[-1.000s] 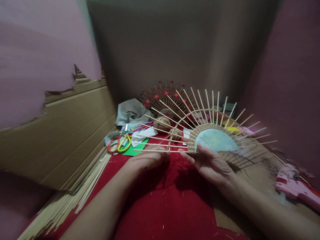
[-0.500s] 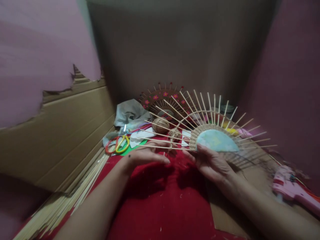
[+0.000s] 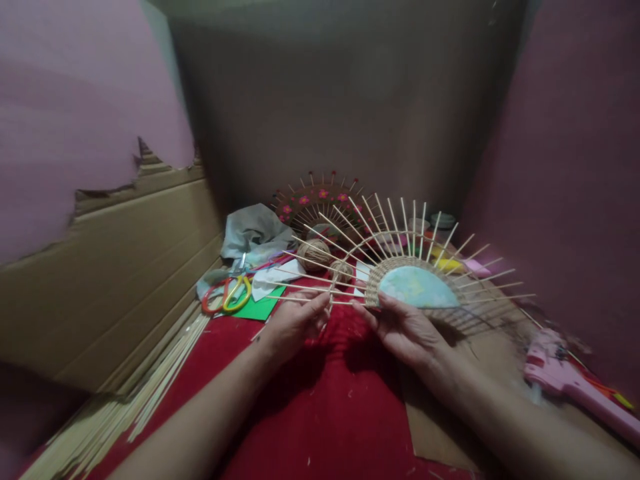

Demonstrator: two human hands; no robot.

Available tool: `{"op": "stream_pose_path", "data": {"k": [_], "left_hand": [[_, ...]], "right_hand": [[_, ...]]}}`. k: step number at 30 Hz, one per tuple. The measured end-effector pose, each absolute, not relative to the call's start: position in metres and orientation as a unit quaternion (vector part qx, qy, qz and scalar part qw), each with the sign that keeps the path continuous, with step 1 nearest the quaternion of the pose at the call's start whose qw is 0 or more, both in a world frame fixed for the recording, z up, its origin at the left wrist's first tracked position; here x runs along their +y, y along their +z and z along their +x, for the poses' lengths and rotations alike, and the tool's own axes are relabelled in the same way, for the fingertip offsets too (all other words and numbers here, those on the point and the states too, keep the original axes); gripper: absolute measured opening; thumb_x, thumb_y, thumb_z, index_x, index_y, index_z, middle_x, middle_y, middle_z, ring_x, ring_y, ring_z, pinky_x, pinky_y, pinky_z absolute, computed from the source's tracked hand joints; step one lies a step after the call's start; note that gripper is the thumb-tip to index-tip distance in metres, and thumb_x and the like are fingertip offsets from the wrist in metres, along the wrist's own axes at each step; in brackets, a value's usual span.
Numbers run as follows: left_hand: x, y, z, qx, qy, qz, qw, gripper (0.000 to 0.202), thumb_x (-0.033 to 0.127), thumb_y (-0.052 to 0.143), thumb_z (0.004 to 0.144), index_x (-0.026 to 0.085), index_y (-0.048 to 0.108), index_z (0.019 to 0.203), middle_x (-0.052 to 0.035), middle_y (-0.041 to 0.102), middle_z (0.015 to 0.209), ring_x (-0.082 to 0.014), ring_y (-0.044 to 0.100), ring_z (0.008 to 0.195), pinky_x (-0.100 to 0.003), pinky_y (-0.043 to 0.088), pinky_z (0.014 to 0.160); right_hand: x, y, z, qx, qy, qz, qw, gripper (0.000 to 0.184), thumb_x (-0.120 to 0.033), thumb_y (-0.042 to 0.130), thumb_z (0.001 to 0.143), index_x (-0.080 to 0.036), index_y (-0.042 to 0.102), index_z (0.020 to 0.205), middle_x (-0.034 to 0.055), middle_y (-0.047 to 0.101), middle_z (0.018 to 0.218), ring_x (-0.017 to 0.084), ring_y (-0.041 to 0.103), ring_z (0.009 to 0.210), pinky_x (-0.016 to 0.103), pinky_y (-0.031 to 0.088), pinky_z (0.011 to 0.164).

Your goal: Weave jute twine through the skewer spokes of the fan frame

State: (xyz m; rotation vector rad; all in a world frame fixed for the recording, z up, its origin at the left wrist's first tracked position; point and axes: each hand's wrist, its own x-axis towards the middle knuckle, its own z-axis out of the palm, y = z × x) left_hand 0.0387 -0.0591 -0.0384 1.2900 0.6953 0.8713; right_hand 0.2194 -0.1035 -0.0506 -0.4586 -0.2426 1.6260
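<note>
A half-round hand fan has a pale blue fabric centre, a woven twine band round it and thin bamboo sticks spreading outward. My right hand grips its flat lower edge, thumb on the fabric. An arc of twine crosses the sticks farther out. At that arc's lower left end, my left hand pinches the twine beside the lowest sticks; some of its fingertips are hidden. Just behind the sticks lie a small ball of twine and a larger ball of twine.
Scissors with red and yellow handles lie left, by green paper and a grey cloth. Bamboo sticks run along a cardboard wall. A pink glue gun rests right. Behind stands a flowered fan.
My left hand has gone from spread fingers below the sticks to a pinch on the twine at the fan's left edge. My right hand keeps its hold; the view has shifted slightly.
</note>
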Motion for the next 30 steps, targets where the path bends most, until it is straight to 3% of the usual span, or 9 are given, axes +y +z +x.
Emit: {"op": "stream_pose_path", "data": {"k": [7, 13, 17, 30], "left_hand": [[-0.074, -0.048, 0.045, 0.29, 0.427, 0.467, 0.718, 0.027, 0.036, 0.057, 0.078, 0.016, 0.044, 0.066, 0.0085, 0.041, 0.044, -0.0012, 0.019, 0.031, -0.017, 0.017, 0.035], [-0.067, -0.05, 0.039, 0.293, 0.432, 0.438, 0.732, 0.03, 0.034, 0.062, 0.074, 0.015, 0.043, 0.061, 0.0085, 0.042, 0.041, 0.0004, 0.019, 0.029, -0.015, 0.015, 0.032], [-0.059, -0.052, 0.034, 0.315, 0.436, 0.427, 0.727, 0.033, 0.035, 0.064, 0.071, 0.015, 0.042, 0.057, 0.0086, 0.039, 0.038, 0.0004, 0.019, 0.027, -0.015, 0.015, 0.031], [-0.039, -0.061, 0.023, 0.302, 0.488, 0.382, 0.724, 0.029, 0.027, 0.066, 0.07, 0.013, 0.045, 0.058, 0.008, 0.042, 0.04, 0.0011, 0.02, 0.027, -0.014, 0.014, 0.031]], "right_hand": [[-0.105, -0.051, 0.215, -0.157, 0.721, -0.186, 0.648, 0.01, -0.002, 0.061, 0.066, -0.012, 0.064, 0.066, 0.0046, 0.069, 0.074, 0.017, 0.063, 0.079, 0.039, 0.047, 0.089], [-0.101, -0.053, 0.211, -0.209, 0.731, -0.158, 0.63, 0.009, -0.006, 0.068, 0.061, -0.013, 0.063, 0.06, 0.0008, 0.068, 0.065, 0.016, 0.063, 0.073, 0.041, 0.044, 0.092], [-0.096, -0.051, 0.205, -0.186, 0.728, -0.156, 0.641, 0.013, 0.0, 0.066, 0.059, -0.013, 0.062, 0.058, -0.0018, 0.066, 0.058, 0.012, 0.061, 0.064, 0.041, 0.042, 0.094], [-0.077, -0.061, 0.182, -0.184, 0.737, -0.126, 0.637, 0.011, 0.0, 0.067, 0.055, -0.01, 0.064, 0.058, 0.002, 0.066, 0.061, 0.015, 0.062, 0.069, 0.04, 0.043, 0.092]]}}
